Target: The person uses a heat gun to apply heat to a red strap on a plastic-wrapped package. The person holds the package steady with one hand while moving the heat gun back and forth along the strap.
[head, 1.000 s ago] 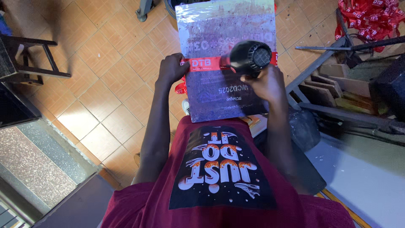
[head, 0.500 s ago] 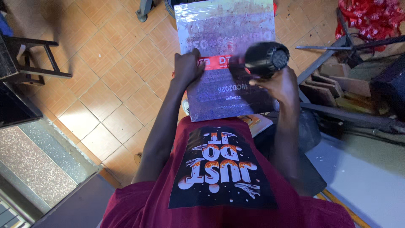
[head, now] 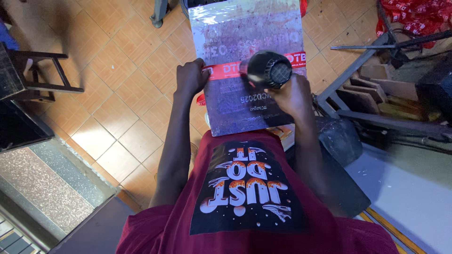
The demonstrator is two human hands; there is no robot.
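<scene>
The person's left hand (head: 190,77) presses down on the left end of a red printed strip (head: 226,70) that runs across a flat, purplish board (head: 249,101) in the upper middle of the frame. The fingers are curled over the strip's end at the board's left edge, pinning it there. The right hand (head: 294,96) is wrapped tight around the handle of a black heat gun (head: 268,69), whose round vented back faces up at the camera. The gun sits over the strip, just right of its middle, so the part of the strip under it is hidden; I cannot tell whether the nozzle touches the board.

The board's near edge reaches the person's maroon T-shirt (head: 320,221), which has a large dark print on the chest, and its far edge reaches the top of the frame. Orange-brown floor tiles (head: 117,108) spread across the left and centre. A dark wooden stool (head: 37,75) stands at the upper left. On the right lies a grey metal frame (head: 358,89) with wooden offcuts beside it, and a heap of red strips (head: 414,19) fills the upper right corner.
</scene>
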